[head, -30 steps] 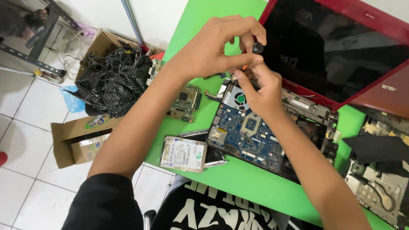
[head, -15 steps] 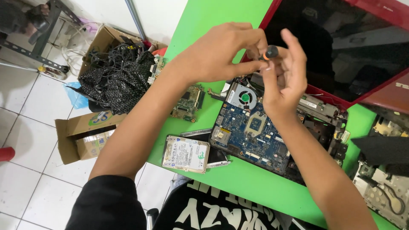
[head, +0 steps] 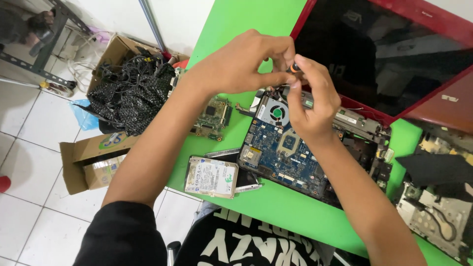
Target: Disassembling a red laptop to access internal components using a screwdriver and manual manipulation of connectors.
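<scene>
My left hand (head: 241,64) and my right hand (head: 315,106) meet above an opened red laptop. Both pinch a small screwdriver (head: 294,67) with an orange and black handle; its tip is hidden behind my right fingers. Directly below lie the round cooling fan (head: 276,112) and the bare blue motherboard (head: 283,157). The laptop's dark screen in its red lid (head: 394,59) stands open behind my hands.
On the green table (head: 236,24) lie a silver hard drive (head: 212,176) and a small green circuit board (head: 213,116). Another stripped laptop chassis (head: 438,212) lies at the right. On the tiled floor stand a cardboard box of black cables (head: 128,88) and a smaller box (head: 93,160).
My right fingers, spread half a second ago, have closed again on the screwdriver. Both hands have stayed above the fan, with the tool turning between them.
</scene>
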